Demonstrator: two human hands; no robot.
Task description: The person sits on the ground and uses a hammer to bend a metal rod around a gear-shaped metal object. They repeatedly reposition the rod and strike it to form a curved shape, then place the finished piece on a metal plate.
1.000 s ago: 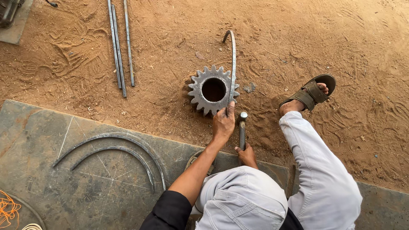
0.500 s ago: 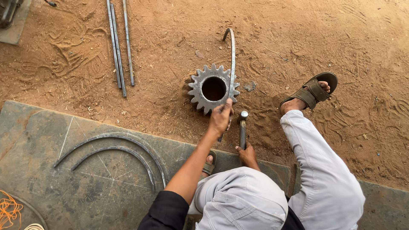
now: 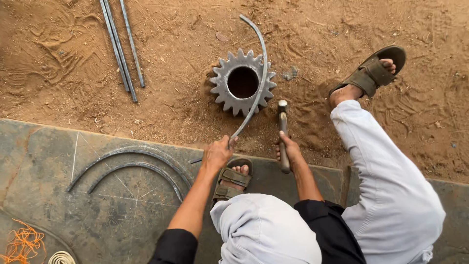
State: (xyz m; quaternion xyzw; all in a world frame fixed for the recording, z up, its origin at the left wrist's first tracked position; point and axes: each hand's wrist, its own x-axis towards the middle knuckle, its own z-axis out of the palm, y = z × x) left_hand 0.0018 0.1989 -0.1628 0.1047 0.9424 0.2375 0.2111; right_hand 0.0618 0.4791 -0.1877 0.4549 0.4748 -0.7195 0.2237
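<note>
So the left hand [image 3: 216, 154] is clamped around the near end of a curved rod [image 3: 257, 93], and the rod runs up toward 12 o'clock, lying across the right side of a big steel gear [image 3: 243, 82] that's sitting flat in the dirt. My guess is the gear works as a makeshift anvil or bending form: the teeth and the hole give the rod something hard to sit on, which loose sand wouldn't. The far end of the rod hooks over past the gear at about 12.

The right hand [image 3: 289, 149] is closed on the handle of a hammer [image 3: 283, 128], head pointing up and sitting just at 4 o'clock from the gear, close to the rod but not touching it as far as I can see. It looks parked low, ready to swing.

The surroundings are an outdoor yard: reddish sandy ground [image 3: 381, 19] up top and a grey slab [image 3: 58, 195] below, with chalk lines and two bent rods [image 3: 132, 166] laid on them at 9 o'clock. Straight bars [image 3: 122, 46] lie at 11 o'clock and an orange tangle [image 3: 22, 244] at 8. The person wears sandals, with one foot [image 3: 233, 177] between the hands.
</note>
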